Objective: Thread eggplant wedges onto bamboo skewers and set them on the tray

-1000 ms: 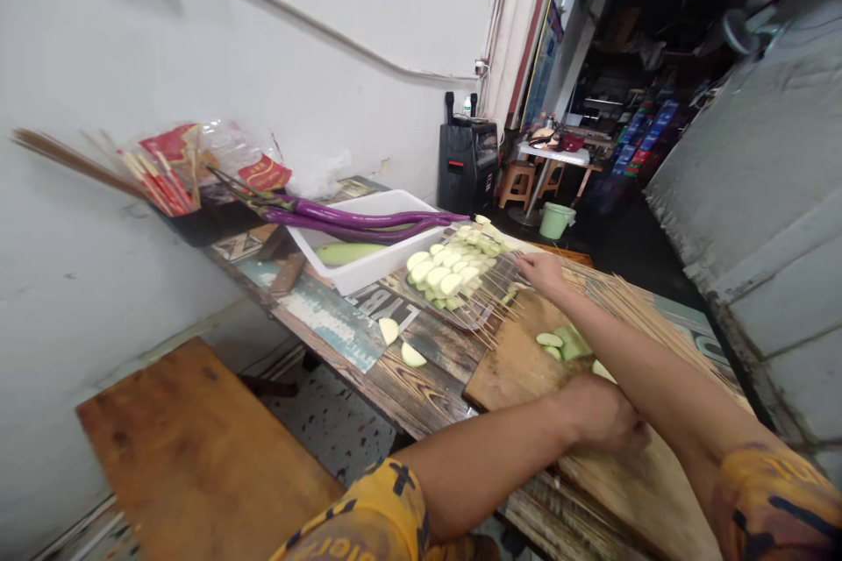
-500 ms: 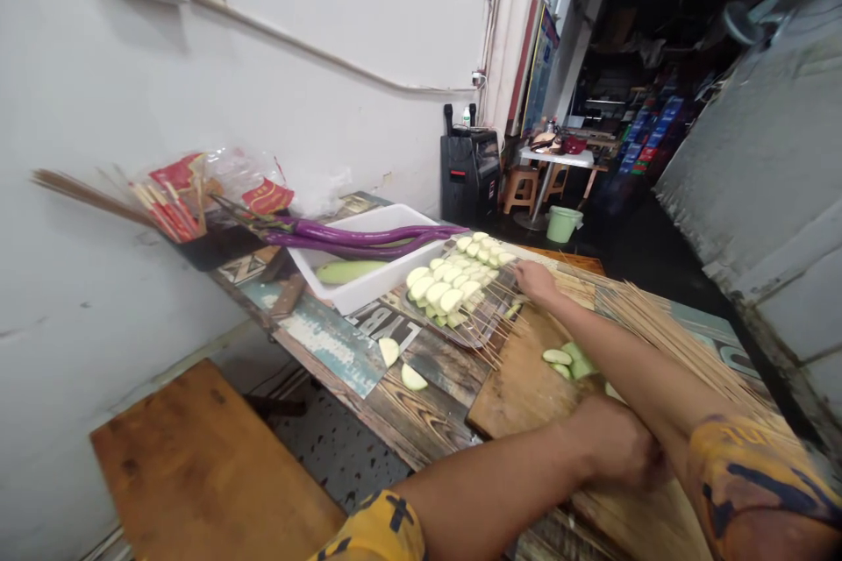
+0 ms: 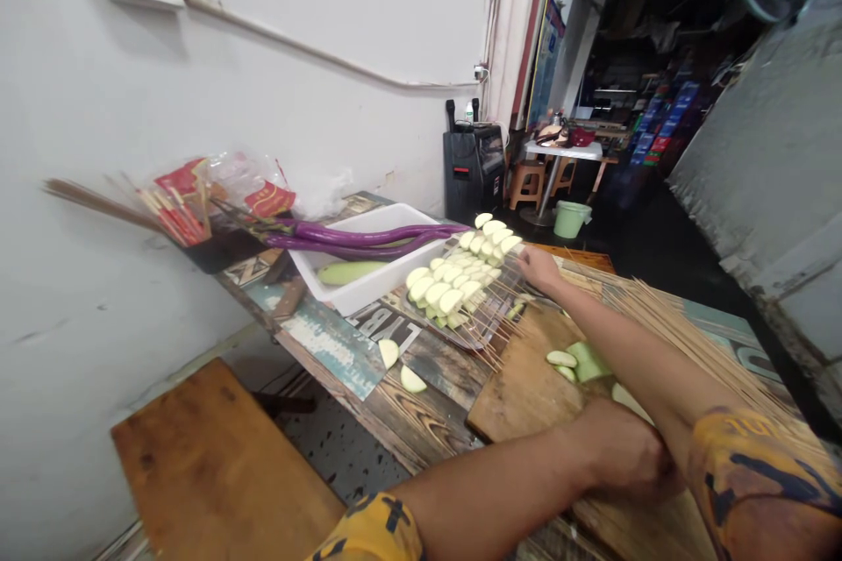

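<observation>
My right hand [image 3: 539, 270] reaches to the far end of a clear tray [image 3: 483, 335] and pinches the stick of a skewer of pale green vegetable slices [image 3: 498, 232]. That skewer is lifted and tilted above the tray's far end. Several more slice skewers [image 3: 439, 289] lie stacked in the tray, sticks pointing toward the cutting board [image 3: 519, 394]. My left hand [image 3: 628, 447] is curled closed over the board, under my right forearm; its fingertips and whatever they hold are hidden. Beside it on the board lie cut green pieces [image 3: 588, 362] and slices [image 3: 561, 358].
Two loose slices [image 3: 389, 354] lie on the wooden table [image 3: 434, 412]. A white bin [image 3: 342, 300] holds a green vegetable [image 3: 348, 272], with long purple eggplants [image 3: 368, 237] across it. Bare bamboo skewers [image 3: 690, 342] spread at right. A wooden stool [image 3: 217, 465] stands at lower left.
The skewer in my right hand has come up and tilted, its far slices now higher above the tray. My left hand stays about where it was; the view has shifted slightly.
</observation>
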Tool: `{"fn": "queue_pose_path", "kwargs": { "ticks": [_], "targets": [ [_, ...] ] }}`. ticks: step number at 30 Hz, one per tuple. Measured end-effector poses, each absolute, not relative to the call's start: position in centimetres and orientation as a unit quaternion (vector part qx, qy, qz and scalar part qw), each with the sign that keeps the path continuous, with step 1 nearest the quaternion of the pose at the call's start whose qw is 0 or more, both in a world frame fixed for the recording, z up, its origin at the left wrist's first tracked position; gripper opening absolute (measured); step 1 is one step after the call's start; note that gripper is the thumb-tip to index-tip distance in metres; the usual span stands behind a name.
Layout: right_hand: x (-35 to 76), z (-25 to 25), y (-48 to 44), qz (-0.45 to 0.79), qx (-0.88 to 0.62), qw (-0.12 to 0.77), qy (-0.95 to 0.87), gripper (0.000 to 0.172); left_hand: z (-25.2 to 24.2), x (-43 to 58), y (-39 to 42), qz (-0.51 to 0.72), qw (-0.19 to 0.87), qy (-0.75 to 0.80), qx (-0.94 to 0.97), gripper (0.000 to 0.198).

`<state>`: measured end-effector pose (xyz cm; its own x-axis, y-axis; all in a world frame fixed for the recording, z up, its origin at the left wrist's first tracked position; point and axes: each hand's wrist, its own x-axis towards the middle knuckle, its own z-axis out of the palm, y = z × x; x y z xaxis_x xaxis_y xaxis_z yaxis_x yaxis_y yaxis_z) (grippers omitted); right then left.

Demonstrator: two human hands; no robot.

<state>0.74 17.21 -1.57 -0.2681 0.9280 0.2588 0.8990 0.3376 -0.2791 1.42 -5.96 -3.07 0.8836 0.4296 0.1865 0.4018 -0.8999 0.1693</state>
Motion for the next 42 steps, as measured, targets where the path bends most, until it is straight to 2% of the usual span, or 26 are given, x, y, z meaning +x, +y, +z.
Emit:
{"fn": "queue_pose_path", "kwargs": {
  "ticks": [12,19,33,39,42],
  "targets": [
    [1.7,-2.7,17.0,0.058,-0.577,0.218,-0.785,0.018,-3.5,1.7,-6.0,0.123,0.071,0.247,0.959,0.036],
    [0.8,-3.0,17.2,0.094,-0.585,0.199,-0.780,0.021,-3.3,1.4,-5.8,0.095,0.052,0.203,0.973,0.030],
    [2.1,-0.5,19.3,0.087,-0.599,0.252,-0.755,0.027,-3.5,1.6,-6.1,0.124,0.068,0.236,0.961,0.043],
    [2.7,-2.3,19.3,0.075,-0.591,0.226,-0.771,0.022,-3.6,1.6,-6.1,0.123,0.068,0.239,0.961,0.045],
    [2.7,-3.3,19.5,0.071,-0.584,0.206,-0.782,0.018,-3.4,1.5,-6.0,0.121,0.068,0.228,0.964,0.038]
  ]
}}
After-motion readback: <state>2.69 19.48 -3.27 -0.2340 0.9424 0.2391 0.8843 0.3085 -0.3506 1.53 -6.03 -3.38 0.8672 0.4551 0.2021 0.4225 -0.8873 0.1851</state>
